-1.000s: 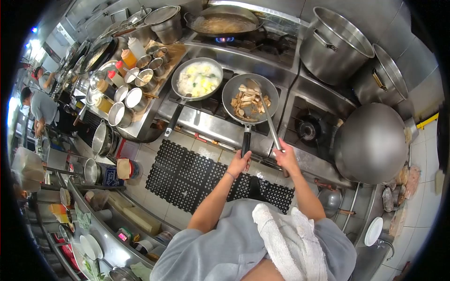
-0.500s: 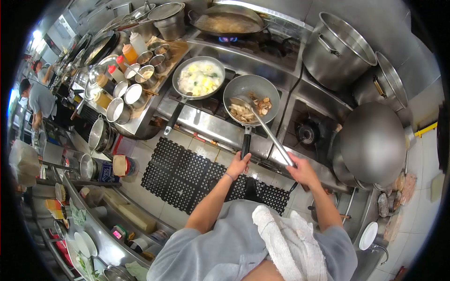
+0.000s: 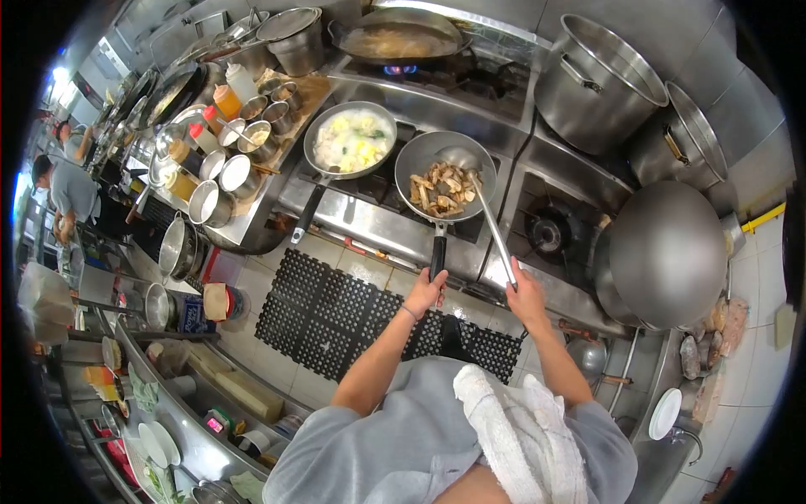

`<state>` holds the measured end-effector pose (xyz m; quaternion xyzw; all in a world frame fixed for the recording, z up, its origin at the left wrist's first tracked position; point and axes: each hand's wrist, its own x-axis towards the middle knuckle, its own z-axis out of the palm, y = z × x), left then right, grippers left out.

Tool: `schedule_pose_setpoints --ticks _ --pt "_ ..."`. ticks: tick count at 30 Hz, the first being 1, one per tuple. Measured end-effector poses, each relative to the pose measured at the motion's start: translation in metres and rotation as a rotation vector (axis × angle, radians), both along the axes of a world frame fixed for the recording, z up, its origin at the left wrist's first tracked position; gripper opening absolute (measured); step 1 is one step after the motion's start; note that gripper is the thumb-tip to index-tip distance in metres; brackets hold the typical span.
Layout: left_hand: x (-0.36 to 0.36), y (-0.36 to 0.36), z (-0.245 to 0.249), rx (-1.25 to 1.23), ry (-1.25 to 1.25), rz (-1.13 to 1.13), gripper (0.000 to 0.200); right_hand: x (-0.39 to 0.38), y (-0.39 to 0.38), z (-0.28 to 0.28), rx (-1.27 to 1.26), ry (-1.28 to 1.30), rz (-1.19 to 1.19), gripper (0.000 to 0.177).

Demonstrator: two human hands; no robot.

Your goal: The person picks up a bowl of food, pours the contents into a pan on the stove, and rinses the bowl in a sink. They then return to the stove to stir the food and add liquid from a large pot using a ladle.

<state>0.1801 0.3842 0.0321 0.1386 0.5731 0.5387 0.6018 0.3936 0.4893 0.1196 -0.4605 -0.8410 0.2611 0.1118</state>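
My left hand [image 3: 425, 293] is closed round the black handle of a grey frying pan [image 3: 406, 160] on the stove. Brown sliced pieces of food [image 3: 442, 190], perhaps mushrooms, lie in that pan. My right hand [image 3: 526, 296] grips the end of a long metal ladle [image 3: 492, 220]. The ladle's bowl rests inside the pan at its far right side, behind the food. Just left stands a second frying pan [image 3: 316, 172] with bubbling whitish liquid and yellow and green pieces; neither hand touches it.
A wide pan [image 3: 403, 42] sits over a blue flame at the back. Tall steel pots [image 3: 600, 92] stand at the right, near a bare burner [image 3: 550, 235]. Squeeze bottles [image 3: 227, 101] and small steel containers [image 3: 210, 204] crowd the left counter. Two people work at the far left. A black mat [image 3: 311, 311] covers the floor.
The ladle's bowl has moved from the left side of the pan to its far right side. My right hand has shifted slightly left, and the brown pieces are now gathered nearer the pan's middle.
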Motion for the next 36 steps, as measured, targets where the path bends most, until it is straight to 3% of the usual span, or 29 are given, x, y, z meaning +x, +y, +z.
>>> schedule_pose_setpoints --ticks 3,5,6,9,10,12,16,18,22,25,32,36 --pt "0.000 0.000 -0.003 0.018 -0.007 0.005 0.034 -0.011 -0.012 -0.035 -0.085 0.142 -0.109 0.061" --pt "0.000 0.000 -0.002 0.013 0.011 -0.007 0.033 -0.020 -0.029 -0.020 -0.413 0.396 -0.185 0.060" --pt "-0.001 0.001 -0.001 0.012 0.022 -0.014 0.032 -0.021 -0.036 -0.003 -0.741 0.572 -0.274 0.059" --pt "-0.001 0.002 0.000 0.018 0.018 0.000 0.031 -0.022 -0.015 -0.009 -0.639 0.541 -0.231 0.055" --pt "0.000 0.000 -0.001 0.018 0.016 -0.004 0.031 -0.027 -0.002 -0.015 -0.552 0.364 -0.242 0.056" --pt "0.001 -0.001 -0.003 0.019 0.004 0.009 0.031 -0.031 0.033 -0.054 -0.077 0.313 -0.053 0.057" --pt "-0.001 0.001 0.003 0.012 -0.001 0.011 0.032 -0.034 0.051 -0.041 -0.155 0.255 0.025 0.057" --pt "0.000 0.001 0.005 0.007 0.005 0.002 0.032 -0.020 0.041 -0.009 -0.183 0.219 0.127 0.056" --pt "0.000 0.001 0.005 -0.001 -0.005 0.006 0.032 0.011 -0.003 0.059 -0.467 0.094 0.029 0.058" --pt "0.001 -0.001 0.006 -0.019 -0.022 0.007 0.031 0.021 -0.031 0.099 -0.789 0.174 -0.054 0.057" --pt "0.002 0.000 0.007 -0.022 -0.019 0.006 0.029 0.014 -0.011 0.010 -0.026 0.093 0.135 0.060" --pt "0.001 0.000 0.003 -0.011 0.001 -0.003 0.028 -0.004 -0.006 0.001 -0.114 0.082 -0.053 0.060"
